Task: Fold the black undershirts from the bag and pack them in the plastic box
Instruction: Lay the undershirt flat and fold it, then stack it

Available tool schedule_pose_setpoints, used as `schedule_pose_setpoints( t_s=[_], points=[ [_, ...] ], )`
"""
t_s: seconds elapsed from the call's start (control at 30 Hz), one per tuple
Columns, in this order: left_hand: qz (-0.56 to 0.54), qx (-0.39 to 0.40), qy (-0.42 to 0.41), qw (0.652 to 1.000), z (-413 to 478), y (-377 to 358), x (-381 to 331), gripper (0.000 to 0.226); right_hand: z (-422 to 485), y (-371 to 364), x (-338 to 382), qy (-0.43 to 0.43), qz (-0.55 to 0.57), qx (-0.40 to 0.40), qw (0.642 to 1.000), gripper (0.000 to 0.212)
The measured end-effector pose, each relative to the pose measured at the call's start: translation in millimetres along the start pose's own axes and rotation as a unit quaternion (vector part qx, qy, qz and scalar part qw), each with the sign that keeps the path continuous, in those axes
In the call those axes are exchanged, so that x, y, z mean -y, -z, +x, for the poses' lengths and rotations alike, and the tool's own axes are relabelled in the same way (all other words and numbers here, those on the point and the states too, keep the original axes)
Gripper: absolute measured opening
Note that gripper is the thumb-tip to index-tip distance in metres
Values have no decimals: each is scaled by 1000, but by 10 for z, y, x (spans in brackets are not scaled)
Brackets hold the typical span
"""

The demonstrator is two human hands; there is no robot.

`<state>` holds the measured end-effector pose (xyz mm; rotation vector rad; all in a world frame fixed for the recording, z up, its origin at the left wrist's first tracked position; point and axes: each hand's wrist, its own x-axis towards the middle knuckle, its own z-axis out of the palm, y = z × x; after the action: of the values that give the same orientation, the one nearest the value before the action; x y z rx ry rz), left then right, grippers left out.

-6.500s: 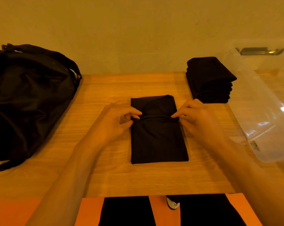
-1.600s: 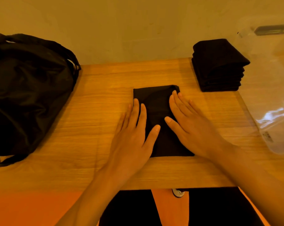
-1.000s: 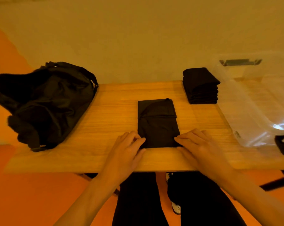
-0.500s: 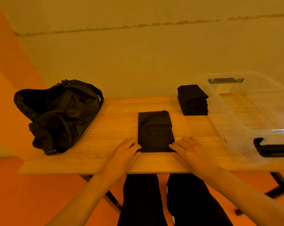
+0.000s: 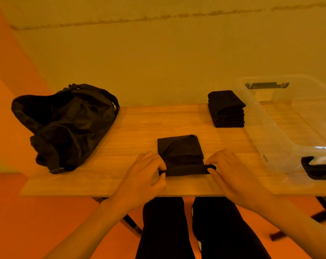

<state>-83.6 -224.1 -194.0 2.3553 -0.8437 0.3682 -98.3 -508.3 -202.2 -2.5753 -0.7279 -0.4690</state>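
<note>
Matt cloth undershirt, wood-grain table

No legible text, brand, number or sign anywhere. Only a small sticker low on the near corner of the clear plastic box, just to the right of the right hand, too small and blurred to read.
</note>
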Motion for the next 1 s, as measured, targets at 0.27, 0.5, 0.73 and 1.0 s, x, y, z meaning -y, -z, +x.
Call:
schedule_pose_setpoints(
  t_s=[0.27,0.5,0.73,1.0],
  points=[
    [-191,-90,171,963,399,33,36,24,459,-46,-47,-160,234,-48,958,21],
    [-248,-114,247,930,755,-181,366,20,891,-306,-203,-210,214,-78,951,17],
    [-119,-104,274,949,840,-355,498,7,1010,-523,-351,-204,156,-77,963,17],
    [-74,-79,311,944,849,-373,561,8,1017,-552,-412,-239,202,-68,947,13]
  ],
)
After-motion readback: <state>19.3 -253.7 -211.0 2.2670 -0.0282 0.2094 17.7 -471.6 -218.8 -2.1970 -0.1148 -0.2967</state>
